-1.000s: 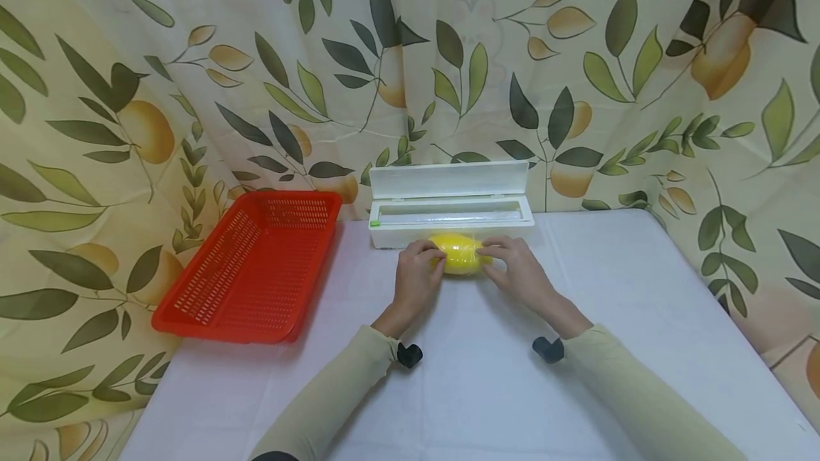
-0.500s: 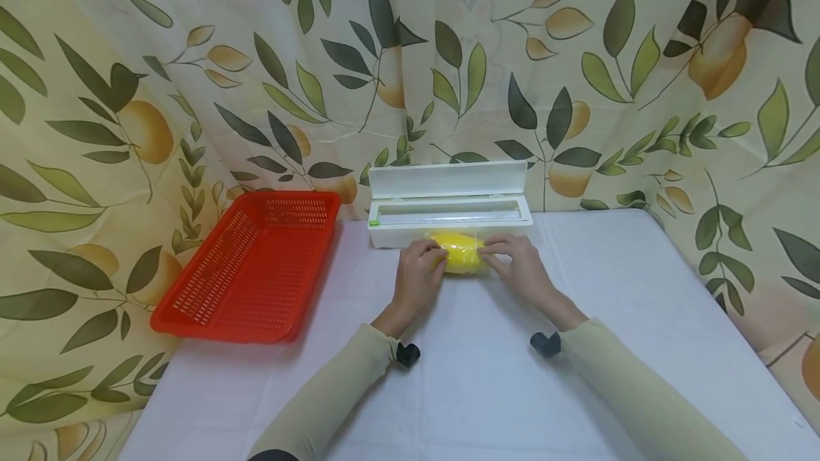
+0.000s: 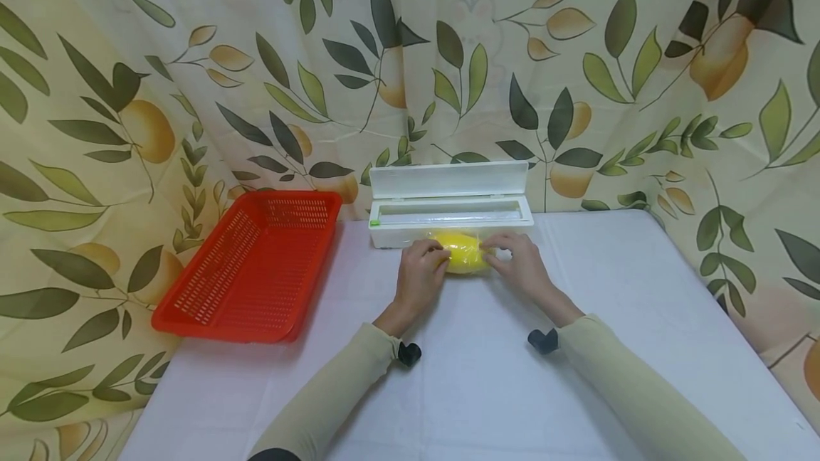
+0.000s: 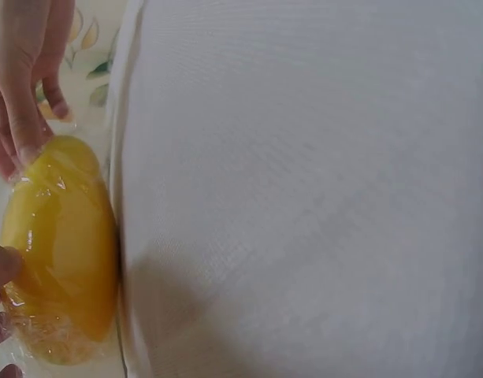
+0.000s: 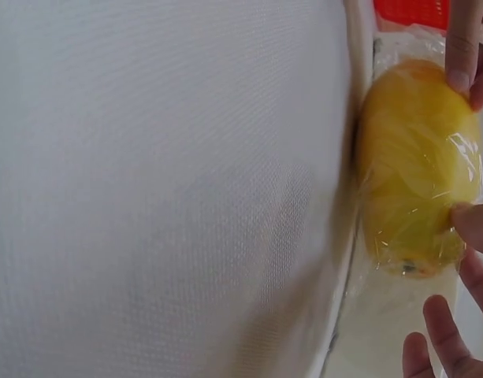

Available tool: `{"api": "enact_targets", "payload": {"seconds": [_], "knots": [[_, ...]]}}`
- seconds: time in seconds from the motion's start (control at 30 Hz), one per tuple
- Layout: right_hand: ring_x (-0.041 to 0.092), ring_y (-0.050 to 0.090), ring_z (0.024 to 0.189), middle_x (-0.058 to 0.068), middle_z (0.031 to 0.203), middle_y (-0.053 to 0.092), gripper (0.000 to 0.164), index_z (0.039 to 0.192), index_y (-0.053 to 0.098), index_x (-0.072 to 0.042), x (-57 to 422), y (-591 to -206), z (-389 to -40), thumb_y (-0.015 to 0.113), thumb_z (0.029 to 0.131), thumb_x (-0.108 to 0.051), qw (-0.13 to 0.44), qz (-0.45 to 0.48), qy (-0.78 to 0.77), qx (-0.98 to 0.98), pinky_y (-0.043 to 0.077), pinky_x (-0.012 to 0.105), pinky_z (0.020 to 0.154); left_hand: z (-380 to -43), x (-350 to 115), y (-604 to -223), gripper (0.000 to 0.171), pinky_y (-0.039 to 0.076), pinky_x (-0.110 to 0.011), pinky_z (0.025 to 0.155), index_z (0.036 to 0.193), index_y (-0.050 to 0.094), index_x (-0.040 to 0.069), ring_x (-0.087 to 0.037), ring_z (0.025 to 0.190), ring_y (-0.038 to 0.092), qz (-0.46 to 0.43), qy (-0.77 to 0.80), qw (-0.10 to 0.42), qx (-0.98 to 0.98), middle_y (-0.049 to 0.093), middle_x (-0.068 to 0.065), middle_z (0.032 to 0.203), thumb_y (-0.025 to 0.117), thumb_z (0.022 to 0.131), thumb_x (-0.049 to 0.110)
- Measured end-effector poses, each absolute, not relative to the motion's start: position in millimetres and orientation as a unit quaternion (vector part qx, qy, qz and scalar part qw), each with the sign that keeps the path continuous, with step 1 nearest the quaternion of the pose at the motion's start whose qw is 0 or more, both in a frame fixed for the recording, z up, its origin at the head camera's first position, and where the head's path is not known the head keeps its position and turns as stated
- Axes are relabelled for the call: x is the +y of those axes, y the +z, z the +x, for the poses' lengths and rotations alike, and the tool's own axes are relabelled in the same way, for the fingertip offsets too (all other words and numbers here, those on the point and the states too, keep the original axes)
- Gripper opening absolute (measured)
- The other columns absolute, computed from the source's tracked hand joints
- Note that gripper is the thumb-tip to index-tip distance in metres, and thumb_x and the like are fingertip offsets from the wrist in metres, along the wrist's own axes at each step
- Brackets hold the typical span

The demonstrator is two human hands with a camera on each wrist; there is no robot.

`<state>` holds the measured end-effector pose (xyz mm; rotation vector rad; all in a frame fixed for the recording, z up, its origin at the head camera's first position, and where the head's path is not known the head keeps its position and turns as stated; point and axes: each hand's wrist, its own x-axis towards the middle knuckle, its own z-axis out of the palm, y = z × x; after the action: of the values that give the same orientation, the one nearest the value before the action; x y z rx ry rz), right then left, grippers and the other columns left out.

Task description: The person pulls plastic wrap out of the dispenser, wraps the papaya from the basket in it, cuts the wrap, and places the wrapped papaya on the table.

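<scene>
A smooth oval yellow fruit (image 3: pixel 464 255), mango-like in shape, lies crosswise on the table in shiny cling film (image 4: pixel 56 327). My left hand (image 3: pixel 419 272) grips its left end, and its thumb presses the side in the left wrist view. At the right end, my right hand (image 3: pixel 519 262) pinches the wrapped fruit. Its thumb (image 5: pixel 471 224) touches the skin through the film, while some other fingers spread apart below. Loose, wrinkled film sticks out past the fruit's ends. Part of each hand is cut off in its own wrist view.
Right behind the fruit stands a white cling film dispenser box (image 3: pixel 448 233), lid raised, with a roll inside. A red perforated plastic basket (image 3: pixel 295 297) is at the left. White cloth covers the table (image 3: pixel 474 390). A leaf-patterned curtain (image 3: pixel 410 77) hangs behind.
The right hand has shifted slightly left and its fingers have moved at the fruit's right end. The left hand stays nearly still; basket and box have not moved.
</scene>
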<state>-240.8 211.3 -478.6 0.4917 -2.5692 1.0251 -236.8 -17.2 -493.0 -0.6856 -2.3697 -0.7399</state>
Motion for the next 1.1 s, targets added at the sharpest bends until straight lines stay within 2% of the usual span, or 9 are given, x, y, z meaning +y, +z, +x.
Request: {"api": "enact_targets", "payload": {"seconds": [0.17,0.37,0.47,0.6,0.73,0.9,1.0,1.1], "knots": [[0.040,0.058,0.113,0.018,0.122,0.070,0.035,0.121,0.074,-0.003,210,-478,-240,0.081,0.086,-0.006,0.151,0.171,0.353,-0.907,0.044,0.055,0.095,-236,-19,-494,0.016,0.049,-0.033,0.090,0.102,0.082,0.008,-0.017,0.103,0.064,-0.256,-0.269,0.283,-0.884,0.071,-0.002,0.106,0.084,0.086,0.011],[0.041,0.049,0.113,0.020,0.121,0.065,0.034,0.121,0.074,-0.001,209,-477,-242,0.079,0.087,-0.002,0.140,0.193,0.342,-0.909,0.041,0.052,0.092,-236,-20,-494,0.017,0.049,-0.033,0.091,0.103,0.081,0.009,-0.017,0.105,0.064,-0.255,-0.268,0.284,-0.884,0.070,-0.002,0.107,0.084,0.086,0.012],[0.044,0.048,0.121,0.021,0.129,0.062,0.032,0.120,0.073,-0.001,211,-474,-243,0.077,0.088,-0.002,0.127,0.205,0.342,-0.908,0.041,0.056,0.100,-235,-20,-494,0.017,0.049,-0.033,0.091,0.104,0.081,0.009,-0.017,0.106,0.064,-0.251,-0.266,0.279,-0.888,0.071,-0.002,0.108,0.084,0.087,0.012],[0.044,0.053,0.129,0.021,0.138,0.061,0.031,0.122,0.068,0.001,212,-469,-242,0.074,0.092,-0.005,0.080,0.213,0.357,-0.906,0.043,0.059,0.106,-233,-21,-493,0.019,0.049,-0.032,0.094,0.105,0.080,0.008,-0.017,0.108,0.064,-0.248,-0.270,0.272,-0.890,0.071,-0.003,0.111,0.083,0.088,0.012],[0.040,0.061,0.121,0.017,0.130,0.067,0.031,0.121,0.066,-0.002,210,-465,-239,0.074,0.092,-0.007,0.047,0.211,0.358,-0.908,0.051,0.055,0.097,-231,-23,-494,0.022,0.050,-0.034,0.096,0.105,0.080,0.006,-0.019,0.109,0.065,-0.257,-0.271,0.282,-0.883,0.071,-0.004,0.112,0.085,0.085,0.014],[0.037,0.066,0.110,0.015,0.122,0.069,0.037,0.119,0.067,-0.003,206,-462,-231,0.082,0.085,-0.007,0.059,0.234,0.359,-0.902,0.056,0.052,0.087,-229,-27,-494,0.027,0.050,-0.039,0.100,0.103,0.079,0.006,-0.022,0.110,0.066,-0.264,-0.263,0.290,-0.882,0.073,-0.006,0.112,0.088,0.082,0.019],[0.036,0.067,0.107,0.015,0.123,0.067,0.042,0.120,0.067,-0.004,204,-461,-225,0.085,0.083,-0.010,0.061,0.249,0.361,-0.897,0.056,0.050,0.085,-227,-30,-494,0.031,0.050,-0.041,0.100,0.106,0.078,0.006,-0.023,0.111,0.066,-0.263,-0.265,0.279,-0.885,0.073,-0.007,0.115,0.089,0.082,0.024],[0.033,0.066,0.108,0.012,0.124,0.066,0.039,0.120,0.069,-0.007,202,-460,-221,0.085,0.086,-0.017,0.050,0.251,0.357,-0.898,0.056,0.048,0.086,-225,-33,-495,0.036,0.050,-0.041,0.100,0.108,0.078,0.006,-0.024,0.112,0.066,-0.263,-0.275,0.266,-0.886,0.073,-0.008,0.117,0.089,0.082,0.027]]}}
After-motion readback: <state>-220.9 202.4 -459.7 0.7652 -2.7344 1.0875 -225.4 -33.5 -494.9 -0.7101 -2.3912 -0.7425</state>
